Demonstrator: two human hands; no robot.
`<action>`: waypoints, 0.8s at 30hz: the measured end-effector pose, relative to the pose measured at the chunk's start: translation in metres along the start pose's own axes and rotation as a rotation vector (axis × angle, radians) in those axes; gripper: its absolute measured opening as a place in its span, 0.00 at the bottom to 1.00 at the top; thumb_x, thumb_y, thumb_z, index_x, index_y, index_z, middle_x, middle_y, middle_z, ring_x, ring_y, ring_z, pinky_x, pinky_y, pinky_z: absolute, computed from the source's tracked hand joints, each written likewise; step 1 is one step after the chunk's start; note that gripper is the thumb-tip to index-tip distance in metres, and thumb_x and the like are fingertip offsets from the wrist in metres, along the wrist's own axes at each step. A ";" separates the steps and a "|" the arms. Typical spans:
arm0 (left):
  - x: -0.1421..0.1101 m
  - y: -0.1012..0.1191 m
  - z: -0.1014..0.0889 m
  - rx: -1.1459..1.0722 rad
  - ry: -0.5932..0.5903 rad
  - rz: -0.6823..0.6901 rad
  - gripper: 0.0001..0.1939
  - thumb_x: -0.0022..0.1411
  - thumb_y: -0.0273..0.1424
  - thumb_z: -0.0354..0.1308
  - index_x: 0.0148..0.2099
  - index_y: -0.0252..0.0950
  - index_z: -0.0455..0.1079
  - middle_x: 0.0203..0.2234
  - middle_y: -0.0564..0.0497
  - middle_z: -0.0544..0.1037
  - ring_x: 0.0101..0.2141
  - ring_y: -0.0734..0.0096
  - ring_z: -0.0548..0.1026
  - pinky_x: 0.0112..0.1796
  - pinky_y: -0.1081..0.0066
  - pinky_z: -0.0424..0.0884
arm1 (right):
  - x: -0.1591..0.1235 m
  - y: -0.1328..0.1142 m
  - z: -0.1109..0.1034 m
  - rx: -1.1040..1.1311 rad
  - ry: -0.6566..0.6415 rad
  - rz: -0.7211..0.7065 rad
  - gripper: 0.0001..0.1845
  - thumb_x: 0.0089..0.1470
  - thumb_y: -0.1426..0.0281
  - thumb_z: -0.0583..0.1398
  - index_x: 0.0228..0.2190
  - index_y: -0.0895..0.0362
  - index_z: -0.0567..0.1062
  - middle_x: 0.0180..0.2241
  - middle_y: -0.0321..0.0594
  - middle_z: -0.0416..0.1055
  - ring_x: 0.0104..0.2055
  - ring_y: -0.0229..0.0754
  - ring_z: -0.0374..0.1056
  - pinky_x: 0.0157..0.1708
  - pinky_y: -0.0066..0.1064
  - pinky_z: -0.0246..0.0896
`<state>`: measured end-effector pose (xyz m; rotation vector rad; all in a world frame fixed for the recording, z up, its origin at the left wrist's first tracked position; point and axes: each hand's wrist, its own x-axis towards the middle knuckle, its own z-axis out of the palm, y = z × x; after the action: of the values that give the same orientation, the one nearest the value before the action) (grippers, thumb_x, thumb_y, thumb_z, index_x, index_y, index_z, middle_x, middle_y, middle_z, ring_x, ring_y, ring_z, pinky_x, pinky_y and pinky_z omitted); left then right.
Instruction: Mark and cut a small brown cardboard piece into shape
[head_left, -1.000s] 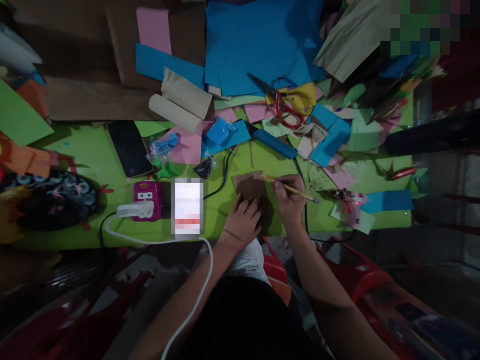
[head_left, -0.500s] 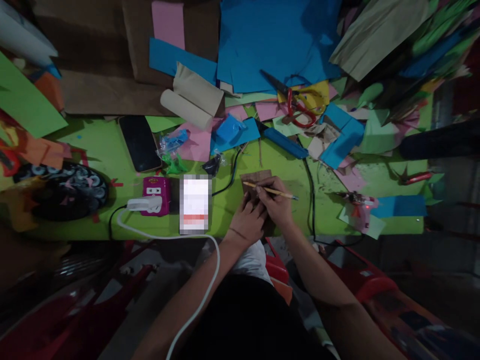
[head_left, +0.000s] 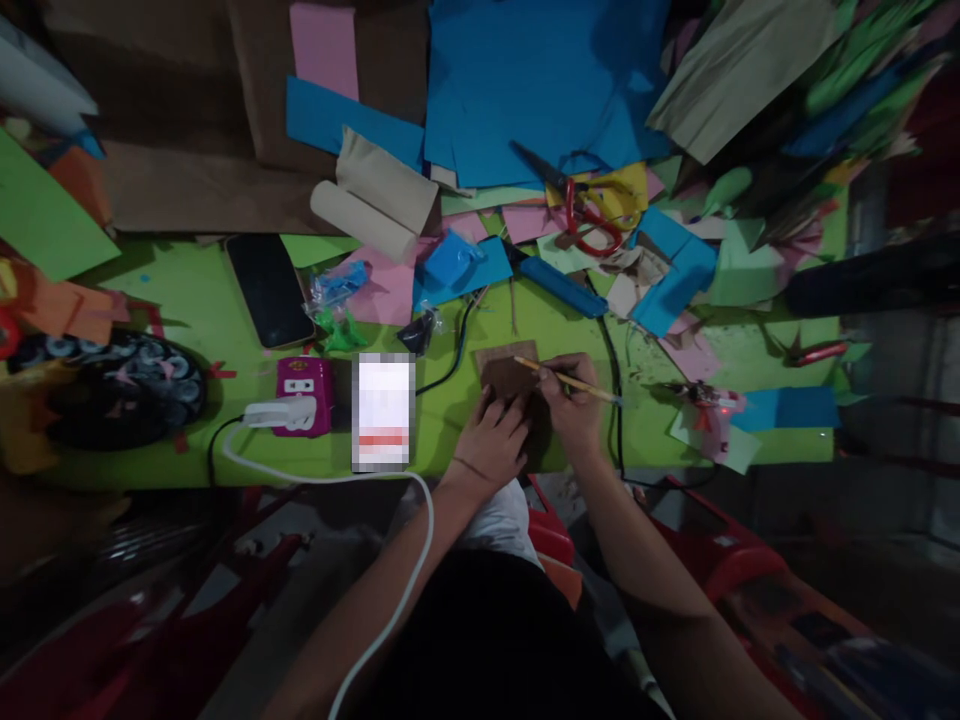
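Brown cardboard piece [head_left: 510, 370] lies by the near edge of the green worktop [head_left: 435, 440], partly under the left hand [head_left: 491, 440], whose fingers rest loosely extended on it, gripping nothing. Right hand [head_left: 574, 400] pinches a pencil [head_left: 585, 384] between closed fingers, its tip over the cardboard's far part; whether it touches, I cannot tell. Along the same edge, a lit smartphone [head_left: 383, 410] sits to the left, and a glue gun [head_left: 716, 420] lies toward the near right corner.
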<state>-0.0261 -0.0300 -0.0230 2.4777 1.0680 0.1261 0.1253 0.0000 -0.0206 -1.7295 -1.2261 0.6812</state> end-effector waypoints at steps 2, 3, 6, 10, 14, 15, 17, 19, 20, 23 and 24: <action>0.000 0.000 0.000 0.015 0.029 -0.009 0.22 0.65 0.36 0.56 0.59 0.36 0.72 0.60 0.42 0.74 0.56 0.54 0.70 0.65 0.48 0.59 | 0.001 0.006 -0.006 -0.016 0.052 0.000 0.04 0.54 0.66 0.61 0.30 0.53 0.72 0.27 0.34 0.72 0.31 0.40 0.70 0.32 0.33 0.66; 0.000 0.001 0.000 0.021 0.042 -0.012 0.21 0.66 0.36 0.56 0.58 0.36 0.72 0.59 0.42 0.74 0.56 0.55 0.70 0.65 0.48 0.60 | 0.002 0.009 -0.008 -0.020 0.073 0.004 0.04 0.55 0.66 0.62 0.29 0.53 0.72 0.27 0.33 0.72 0.31 0.40 0.70 0.33 0.33 0.66; 0.000 0.001 0.001 0.031 0.070 -0.020 0.20 0.66 0.36 0.55 0.57 0.36 0.73 0.59 0.43 0.74 0.55 0.55 0.70 0.65 0.49 0.60 | 0.004 0.013 -0.012 -0.015 0.105 0.011 0.05 0.55 0.66 0.62 0.30 0.53 0.72 0.27 0.33 0.71 0.30 0.39 0.69 0.32 0.33 0.65; -0.001 0.002 0.001 0.035 0.085 -0.022 0.23 0.66 0.36 0.56 0.61 0.36 0.70 0.59 0.43 0.74 0.56 0.55 0.69 0.65 0.50 0.59 | 0.005 0.011 -0.015 -0.002 0.117 0.003 0.06 0.55 0.65 0.62 0.29 0.54 0.72 0.27 0.34 0.71 0.30 0.39 0.69 0.32 0.33 0.65; 0.000 0.001 -0.001 0.027 0.025 -0.018 0.26 0.64 0.35 0.57 0.63 0.35 0.68 0.61 0.42 0.72 0.56 0.55 0.69 0.66 0.49 0.58 | 0.002 0.004 -0.015 0.025 0.081 0.024 0.07 0.55 0.64 0.63 0.30 0.53 0.72 0.28 0.35 0.71 0.30 0.41 0.70 0.32 0.36 0.66; 0.000 0.001 -0.001 0.020 0.010 -0.012 0.26 0.64 0.35 0.57 0.63 0.35 0.68 0.61 0.42 0.72 0.56 0.54 0.69 0.66 0.49 0.58 | 0.001 0.001 -0.014 0.038 0.055 0.028 0.07 0.55 0.64 0.63 0.30 0.53 0.73 0.28 0.35 0.72 0.30 0.42 0.70 0.32 0.36 0.66; 0.001 0.000 -0.002 0.005 -0.016 -0.006 0.26 0.64 0.35 0.57 0.62 0.35 0.69 0.62 0.41 0.72 0.57 0.53 0.68 0.66 0.48 0.57 | -0.002 -0.005 -0.010 0.064 -0.015 0.023 0.06 0.55 0.64 0.63 0.30 0.52 0.73 0.27 0.35 0.72 0.30 0.42 0.70 0.32 0.36 0.67; 0.002 0.000 -0.001 -0.007 -0.042 -0.014 0.24 0.63 0.34 0.57 0.61 0.35 0.71 0.61 0.41 0.72 0.58 0.53 0.68 0.67 0.48 0.57 | -0.005 -0.011 -0.005 0.084 -0.092 0.014 0.06 0.55 0.64 0.62 0.30 0.52 0.73 0.27 0.35 0.73 0.30 0.42 0.70 0.32 0.35 0.68; 0.003 0.000 -0.001 -0.012 -0.053 -0.022 0.24 0.63 0.33 0.57 0.61 0.36 0.71 0.60 0.40 0.72 0.58 0.52 0.68 0.67 0.48 0.56 | -0.006 -0.014 -0.002 0.088 -0.124 0.011 0.05 0.55 0.64 0.62 0.30 0.52 0.74 0.27 0.35 0.74 0.31 0.42 0.71 0.33 0.34 0.68; 0.003 0.000 -0.001 -0.029 -0.079 -0.034 0.25 0.62 0.31 0.57 0.62 0.36 0.71 0.58 0.40 0.74 0.58 0.52 0.68 0.67 0.47 0.55 | -0.006 -0.019 0.004 0.092 -0.183 0.008 0.05 0.55 0.64 0.62 0.30 0.51 0.74 0.29 0.35 0.76 0.32 0.42 0.72 0.34 0.34 0.69; 0.003 0.000 -0.001 -0.034 -0.085 -0.034 0.26 0.62 0.31 0.58 0.62 0.36 0.71 0.58 0.40 0.74 0.59 0.51 0.68 0.67 0.46 0.55 | -0.006 -0.019 0.005 0.091 -0.196 0.006 0.04 0.55 0.64 0.62 0.30 0.51 0.75 0.29 0.35 0.76 0.33 0.43 0.72 0.34 0.35 0.69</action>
<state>-0.0240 -0.0276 -0.0223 2.4112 1.0628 0.0282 0.1102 -0.0012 -0.0062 -1.6214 -1.3024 0.9136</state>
